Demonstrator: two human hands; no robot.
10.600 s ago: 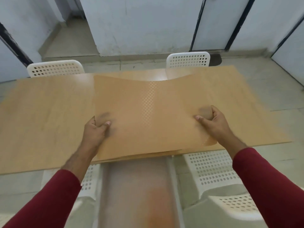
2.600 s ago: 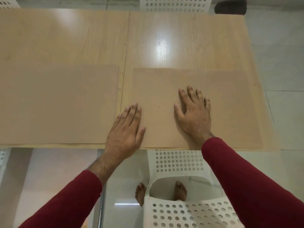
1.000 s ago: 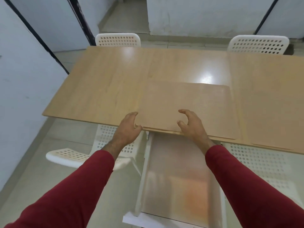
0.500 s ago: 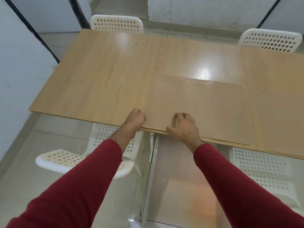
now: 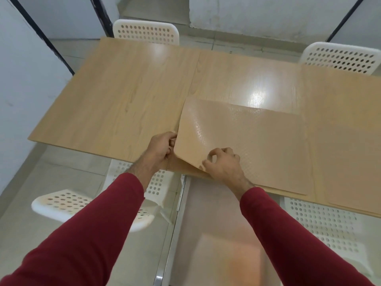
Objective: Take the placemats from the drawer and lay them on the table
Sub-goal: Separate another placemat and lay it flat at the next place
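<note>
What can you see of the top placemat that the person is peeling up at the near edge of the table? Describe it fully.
The top placemat is a thin, tan, rectangular sheet with rounded corners and a fine dotted texture that catches the light. It looks flexible, like plastic. Most of it lies flat on a stack of similar mats at the table's near edge, but its near-left corner curls upward. The left hand grips its left edge, and the right hand pinches its near edge.
</note>
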